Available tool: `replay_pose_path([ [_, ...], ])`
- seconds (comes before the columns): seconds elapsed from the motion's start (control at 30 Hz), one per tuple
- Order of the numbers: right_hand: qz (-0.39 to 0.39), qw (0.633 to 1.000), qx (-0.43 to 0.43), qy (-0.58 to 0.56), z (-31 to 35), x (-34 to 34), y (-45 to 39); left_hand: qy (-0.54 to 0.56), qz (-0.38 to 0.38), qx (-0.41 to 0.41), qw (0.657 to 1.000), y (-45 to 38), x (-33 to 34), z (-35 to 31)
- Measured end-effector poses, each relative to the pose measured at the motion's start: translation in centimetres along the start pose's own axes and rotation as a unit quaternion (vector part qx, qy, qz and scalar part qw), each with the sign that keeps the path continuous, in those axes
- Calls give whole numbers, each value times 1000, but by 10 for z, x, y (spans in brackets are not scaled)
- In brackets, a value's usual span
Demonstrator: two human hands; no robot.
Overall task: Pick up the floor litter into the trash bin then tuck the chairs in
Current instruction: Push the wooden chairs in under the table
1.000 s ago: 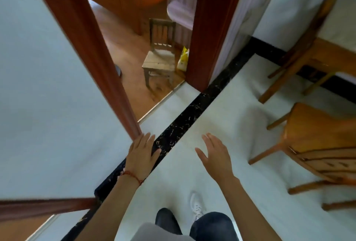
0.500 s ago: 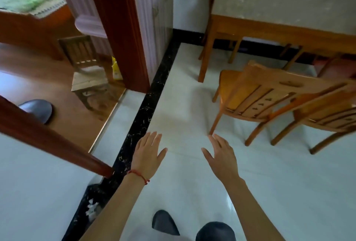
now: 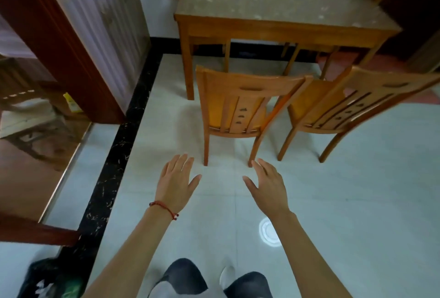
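Head view, left grip [image 3: 176, 182] and right grip [image 3: 267, 188] spread empty, near chair [image 3: 235, 107] just ahead

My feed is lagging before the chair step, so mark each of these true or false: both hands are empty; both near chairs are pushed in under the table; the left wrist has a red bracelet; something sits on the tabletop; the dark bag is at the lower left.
1. Both hands are empty. True: the left hand and right hand are spread and hold nothing.
2. Both near chairs are tucked under the table. False: the left chair and right chair stand pulled out from the table.
3. The left wrist has a red bracelet. True.
4. Something sits on the tabletop. False: it looks bare.
5. The dark bag is at the lower left. True.
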State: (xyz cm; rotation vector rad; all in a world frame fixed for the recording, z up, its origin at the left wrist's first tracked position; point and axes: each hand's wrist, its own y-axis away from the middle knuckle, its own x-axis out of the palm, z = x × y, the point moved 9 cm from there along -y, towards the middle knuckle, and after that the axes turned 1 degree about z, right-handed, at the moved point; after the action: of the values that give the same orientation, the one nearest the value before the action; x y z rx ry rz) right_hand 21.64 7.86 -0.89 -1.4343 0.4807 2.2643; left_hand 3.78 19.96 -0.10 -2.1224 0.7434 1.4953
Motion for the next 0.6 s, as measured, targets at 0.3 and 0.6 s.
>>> replay_pose_path([
  [0.3,-6,1000,13,1,-52,-33,-41,-7,-4,18,1000,-62,9,-57],
  [0.6,-37,999,17,6,-69,-64,-140,12,13,28,999,-171,17,-65],
])
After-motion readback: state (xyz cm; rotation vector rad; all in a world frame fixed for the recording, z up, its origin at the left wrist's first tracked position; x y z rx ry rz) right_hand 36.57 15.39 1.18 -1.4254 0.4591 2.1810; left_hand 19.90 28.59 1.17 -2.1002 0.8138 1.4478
